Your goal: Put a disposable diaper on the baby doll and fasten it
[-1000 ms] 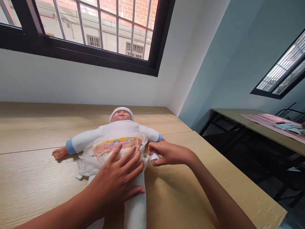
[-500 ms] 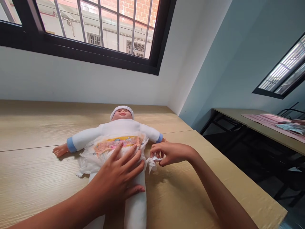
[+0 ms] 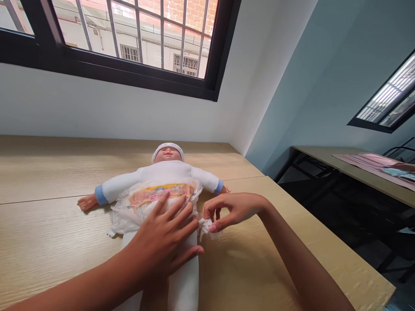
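Note:
A baby doll (image 3: 162, 175) in a white long-sleeved top and white cap lies on its back on the light wood table (image 3: 48, 172), wearing a white disposable diaper (image 3: 162, 194) with a colourful waistband. My left hand (image 3: 165, 235) is pressed on the diaper's front, fingers spread. My right hand (image 3: 235, 211) is beside the doll's hip, with thumb and fingers pinching the crumpled white diaper side tab (image 3: 203, 226). The doll's legs run toward me, partly hidden under my left forearm.
The tabletop has a seam across it, and its right edge drops to a dark floor. A second table (image 3: 327, 162) at the right holds a pink sheet (image 3: 366, 162). A barred, black-framed window (image 3: 129, 39) is set in the wall beyond.
The crumpled side tab has moved down toward the table with my right hand. My left hand has shifted slightly to the right on the diaper. The view has tilted slightly.

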The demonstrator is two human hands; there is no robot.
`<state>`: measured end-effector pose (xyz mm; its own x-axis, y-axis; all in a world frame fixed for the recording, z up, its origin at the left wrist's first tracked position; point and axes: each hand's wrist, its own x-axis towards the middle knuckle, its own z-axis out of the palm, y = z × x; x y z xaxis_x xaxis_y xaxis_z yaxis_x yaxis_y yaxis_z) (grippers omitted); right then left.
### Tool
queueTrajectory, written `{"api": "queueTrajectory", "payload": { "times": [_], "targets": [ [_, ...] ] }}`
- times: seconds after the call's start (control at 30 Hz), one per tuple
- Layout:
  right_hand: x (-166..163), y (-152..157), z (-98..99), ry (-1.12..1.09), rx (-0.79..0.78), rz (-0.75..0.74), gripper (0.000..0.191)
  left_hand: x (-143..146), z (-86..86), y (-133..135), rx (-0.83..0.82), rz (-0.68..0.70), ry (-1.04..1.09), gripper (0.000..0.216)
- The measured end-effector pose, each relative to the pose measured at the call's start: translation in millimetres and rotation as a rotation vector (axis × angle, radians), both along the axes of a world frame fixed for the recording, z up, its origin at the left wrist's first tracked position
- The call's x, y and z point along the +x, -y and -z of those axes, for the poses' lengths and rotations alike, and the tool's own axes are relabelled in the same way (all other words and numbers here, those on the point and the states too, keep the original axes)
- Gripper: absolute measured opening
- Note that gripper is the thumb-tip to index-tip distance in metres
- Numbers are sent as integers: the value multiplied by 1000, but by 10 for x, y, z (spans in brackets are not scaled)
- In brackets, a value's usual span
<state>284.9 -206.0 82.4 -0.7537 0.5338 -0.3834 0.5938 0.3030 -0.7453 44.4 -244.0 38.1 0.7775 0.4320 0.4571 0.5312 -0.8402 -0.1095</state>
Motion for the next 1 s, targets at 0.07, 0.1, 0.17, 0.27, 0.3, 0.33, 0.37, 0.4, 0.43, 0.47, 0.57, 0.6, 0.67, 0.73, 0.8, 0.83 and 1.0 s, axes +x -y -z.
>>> {"api": "queueTrajectory", "payload": {
  "times": [0.07, 0.1, 0.17, 0.27, 0.3, 0.33, 0.37, 0.4, 0.43, 0.47, 0.57, 0.6, 0.67, 0.73, 0.8, 0.83, 1.0],
  "targets": [
    [-13, -2, -3, -84, -90, -42, 31, 67, -52, -21, -81, -38, 41, 39],
    [-14, -5, 0, -115, -133, -61, 31, 99, -76, -38, -119, -62, 62, 38],
    [1, -16, 14, -154, -193, -86, 33, 148, -113, -74, -204, -78, 80, 34],
    [41, -43, 30, -153, -177, -79, 40, 167, -133, -105, -303, -50, 102, 17],
    [49, -51, 28, -144, -161, -79, 40, 164, -129, -107, -315, -48, 121, 15],
    [50, -55, 21, -133, -145, -83, 39, 160, -123, -106, -321, -51, 143, 15],
    [45, -55, 10, -118, -133, -90, 37, 156, -116, -102, -327, -55, 163, 14],
    [33, -51, -4, -99, -121, -96, 36, 154, -111, -97, -338, -57, 176, 12],
    [17, -44, -17, -74, -104, -92, 36, 153, -108, -91, -354, -59, 176, 12],
    [-2, -35, -28, -43, -84, -82, 36, 154, -108, -85, -370, -62, 170, 13],
    [-56, -1, -27, 61, 13, -15, 36, 156, -121, -73, -405, -86, 133, 18],
    [-70, 10, -16, 94, 54, 8, 34, 155, -126, -71, -413, -90, 119, 19],
    [-92, 27, 12, 144, 114, 50, 32, 148, -127, -71, -416, -91, 99, 17],
    [-108, 39, 32, 163, 136, 88, 37, 139, -111, -75, -395, -79, 95, 15],
    [-121, 49, 37, 141, 147, 121, 47, 133, -83, -79, -355, -58, 111, 17],
    [-127, 54, 34, 119, 173, 138, 51, 132, -67, -81, -336, -52, 119, 18],
    [-160, 98, -11, 30, 396, 259, 39, 147, -41, -84, -304, -79, 127, 33]
  ]
}}
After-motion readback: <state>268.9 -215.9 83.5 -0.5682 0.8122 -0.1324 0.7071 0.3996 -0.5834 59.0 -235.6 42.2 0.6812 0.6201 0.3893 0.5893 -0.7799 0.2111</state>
